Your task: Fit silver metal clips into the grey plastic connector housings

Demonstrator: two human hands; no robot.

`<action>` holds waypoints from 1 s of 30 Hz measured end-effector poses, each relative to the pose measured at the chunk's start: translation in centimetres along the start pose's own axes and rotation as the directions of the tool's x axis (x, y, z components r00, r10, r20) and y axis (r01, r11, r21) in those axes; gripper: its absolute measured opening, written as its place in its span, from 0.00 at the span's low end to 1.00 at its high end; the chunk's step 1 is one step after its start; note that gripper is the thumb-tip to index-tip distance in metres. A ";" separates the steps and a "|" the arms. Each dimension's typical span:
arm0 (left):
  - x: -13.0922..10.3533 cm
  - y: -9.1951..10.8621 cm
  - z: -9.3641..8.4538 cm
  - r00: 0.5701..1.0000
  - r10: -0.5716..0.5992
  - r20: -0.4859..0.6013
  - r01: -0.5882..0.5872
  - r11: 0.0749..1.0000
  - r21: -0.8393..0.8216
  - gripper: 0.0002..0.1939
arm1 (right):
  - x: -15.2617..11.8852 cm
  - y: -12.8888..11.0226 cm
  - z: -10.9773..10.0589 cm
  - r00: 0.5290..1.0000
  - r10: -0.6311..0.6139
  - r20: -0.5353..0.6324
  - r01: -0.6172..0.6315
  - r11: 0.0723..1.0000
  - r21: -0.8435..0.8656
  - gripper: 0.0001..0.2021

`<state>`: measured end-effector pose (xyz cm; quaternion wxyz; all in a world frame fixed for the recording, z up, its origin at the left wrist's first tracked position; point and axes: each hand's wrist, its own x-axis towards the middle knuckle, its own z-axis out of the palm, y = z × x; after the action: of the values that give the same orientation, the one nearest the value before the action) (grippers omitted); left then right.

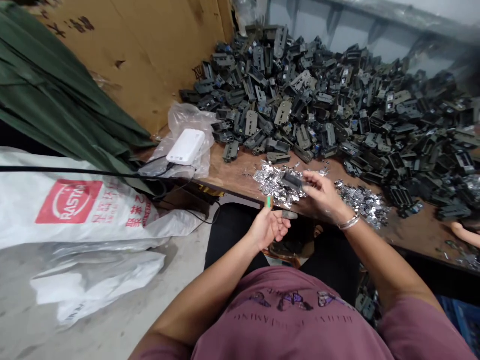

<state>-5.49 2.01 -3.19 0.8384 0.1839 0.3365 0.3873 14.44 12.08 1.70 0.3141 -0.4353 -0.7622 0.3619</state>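
Note:
My right hand, with a bracelet at its wrist, grips a dark grey plastic housing between thumb and fingers. The housing is over a heap of shiny silver foil-like bits at the table's front edge. Just below that edge is my left hand, palm turned up, with nothing visible in it. Its thumb and index finger are apart, while the other fingers curl loosely. A green patch shows on the thumb, and a greyish cover is on the index fingertip.
A large pile of similar dark plastic housings covers the back of the brown table. More silver bits lie to the right. A white power bank with cables rests on clear plastic at left. Another person's hand shows at far right.

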 end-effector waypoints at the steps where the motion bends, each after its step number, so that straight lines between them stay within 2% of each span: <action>1: 0.0 0.3 0.3 0.998 -0.054 0.044 0.055 0.998 -0.014 0.40 | -1.8 -0.3 0.0 0.996 -0.058 0.069 0.056 0.998 0.039 0.24; 3: 0.2 0.5 0.9 0.979 -0.173 0.113 0.172 0.985 0.018 0.38 | -5.1 -1.0 0.0 0.970 -0.138 0.200 0.127 0.990 0.064 0.25; 4: 0.2 0.3 1.2 0.969 -0.214 0.125 0.208 0.977 0.054 0.34 | -6.4 -1.1 -0.1 0.964 -0.135 0.228 0.126 0.991 0.054 0.24; 6: 0.2 -0.4 2.0 0.969 -0.221 0.109 0.209 0.971 0.115 0.26 | -8.2 -0.9 -0.7 0.985 -0.053 0.165 0.059 0.998 -0.030 0.19; 8: 0.1 -1.1 3.0 0.985 -0.156 0.068 0.143 0.977 0.161 0.23 | -9.0 0.1 -1.6 0.998 0.061 -0.001 -0.060 0.974 -0.218 0.16; 10: 0.2 -1.7 3.9 0.997 -0.072 0.028 0.064 0.975 0.214 0.24 | -9.0 1.1 -2.5 0.982 0.145 -0.125 -0.187 0.864 -0.467 0.13; 13: 0.7 -2.0 5.0 0.997 0.067 -0.042 -0.052 0.955 0.292 0.28 | -8.5 2.0 -3.0 0.956 0.265 -0.126 -0.271 0.631 -0.727 0.10; 15: 1.1 -2.1 5.4 0.981 0.157 -0.110 -0.112 0.935 0.338 0.29 | -8.2 2.0 -2.7 0.945 0.308 -0.106 -0.272 0.568 -0.776 0.09; 16: 1.3 -2.1 5.5 0.969 0.202 -0.143 -0.137 0.919 0.369 0.28 | -8.2 1.8 -2.6 0.948 0.302 -0.099 -0.266 0.587 -0.764 0.09; 18: 1.6 -2.1 5.5 0.939 0.297 -0.170 -0.195 0.872 0.448 0.27 | -8.5 1.3 -2.3 0.968 0.240 -0.075 -0.230 0.721 -0.654 0.08; 20: 1.6 -2.1 5.5 0.907 0.396 -0.145 -0.267 0.805 0.530 0.25 | -9.1 0.4 -2.1 0.988 0.145 -0.049 -0.152 0.879 -0.451 0.06; 21: 1.6 -2.1 5.5 0.895 0.432 -0.116 -0.298 0.770 0.564 0.24 | -9.4 -0.1 -2.0 0.994 0.103 -0.035 -0.108 0.929 -0.355 0.05; 23: 1.5 -2.2 5.5 0.878 0.476 -0.041 -0.350 0.699 0.623 0.22 | -10.0 -1.1 -1.9 0.999 0.035 -0.005 -0.035 0.965 -0.260 0.04; 27: 1.1 -2.3 5.4 0.858 0.492 0.144 -0.442 0.568 0.694 0.20 | -10.7 -2.3 -2.0 0.996 -0.061 0.062 0.077 0.950 -0.303 0.05; 30: 0.3 -2.4 5.1 0.875 0.444 0.196 -0.438 0.548 0.713 0.20 | -11.3 -2.5 -2.3 0.991 -0.074 0.115 0.099 0.967 -0.234 0.06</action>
<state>-0.47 0.46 -1.07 0.5649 0.5835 0.4098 0.4154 19.91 1.78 3.15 0.2342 -0.4164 -0.8340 0.2760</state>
